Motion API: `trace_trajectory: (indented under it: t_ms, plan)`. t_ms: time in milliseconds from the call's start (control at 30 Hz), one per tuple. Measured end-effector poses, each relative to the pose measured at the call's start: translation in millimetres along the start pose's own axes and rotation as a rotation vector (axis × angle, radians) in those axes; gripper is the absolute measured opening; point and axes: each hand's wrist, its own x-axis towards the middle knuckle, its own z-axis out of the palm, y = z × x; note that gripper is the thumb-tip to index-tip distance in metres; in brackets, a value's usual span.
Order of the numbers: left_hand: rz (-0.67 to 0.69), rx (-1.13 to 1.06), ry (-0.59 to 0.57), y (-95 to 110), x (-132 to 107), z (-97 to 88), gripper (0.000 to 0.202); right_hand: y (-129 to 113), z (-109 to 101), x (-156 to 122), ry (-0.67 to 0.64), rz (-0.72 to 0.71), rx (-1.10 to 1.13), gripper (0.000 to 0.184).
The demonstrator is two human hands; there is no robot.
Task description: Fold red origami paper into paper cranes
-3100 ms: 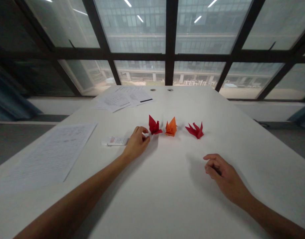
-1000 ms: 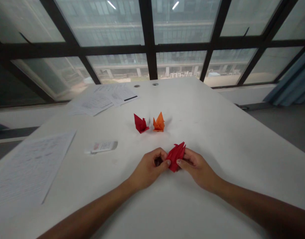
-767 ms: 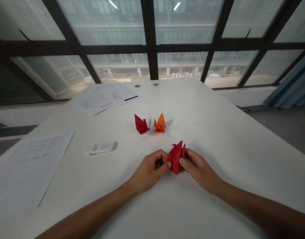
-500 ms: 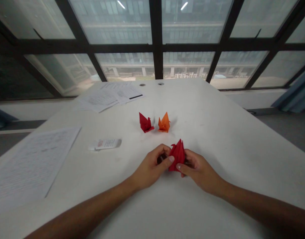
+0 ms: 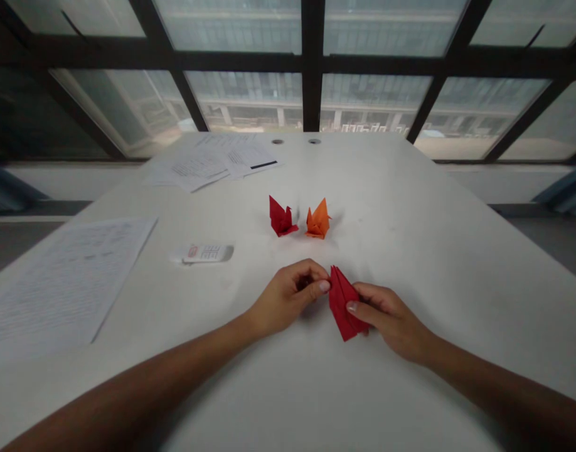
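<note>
You pinch the red paper model (image 5: pixel 345 304) from both sides: left hand (image 5: pixel 288 298) nips its top edge with thumb and forefinger, right hand (image 5: pixel 391 317) closes on its lower flank, steadying it low over the table (image 5: pixel 433 238), near you.

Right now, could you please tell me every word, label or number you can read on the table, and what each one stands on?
None can be read.
Large printed sheet at the left: lines of text, too blurred.
Far stack of papers: print and a black bar, too small.
Small white device: red mark and rows of keys, illegible.
Red folded paper between the left hand and right hand: no text.
</note>
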Motion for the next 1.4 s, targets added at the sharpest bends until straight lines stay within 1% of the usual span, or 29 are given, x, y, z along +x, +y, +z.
trace_trajectory:
  t_ms: [167, 300, 367, 433, 533, 633, 800, 867, 1167, 1400]
  plan:
    - [0.024, 0.095, 0.044, 2, -5, 1.6, 0.024, 1, -3, 1, 0.032, 0.003, 0.036, 0.025]
    - [0.062, 0.114, -0.005, 2, -8, 1.1, 0.029, 7, -5, 0, 0.053, 0.003, 0.09, 0.025]
    - [0.057, 0.133, -0.022, 3, -8, 1.1, 0.026, 9, -6, 0, 0.058, 0.008, 0.106, 0.024]
    - [0.048, 0.116, -0.015, 3, -7, 1.7, 0.023, 11, -7, 0, 0.057, 0.011, 0.101, 0.024]
    - [0.035, 0.064, -0.007, 4, -5, 2.3, 0.025, 9, -5, -2, 0.049, 0.012, 0.067, 0.024]
    - [0.023, 0.061, -0.014, 5, -5, 1.4, 0.026, 5, -4, -3, 0.048, 0.007, 0.024, 0.027]
    - [0.043, 0.043, -0.089, 8, -7, -2.0, 0.027, 1, -3, -4, 0.039, -0.012, -0.036, 0.026]
    - [0.04, 0.026, -0.102, 8, -7, -2.4, 0.027, 1, -4, -5, 0.037, -0.01, -0.048, 0.024]
    - [0.007, -0.029, -0.078, 4, -7, -0.3, 0.027, -2, -2, -6, 0.026, -0.01, -0.089, 0.029]
    - [-0.05, -0.078, -0.043, 7, -5, 0.8, 0.032, -4, 2, -7, 0.023, -0.021, -0.128, 0.024]
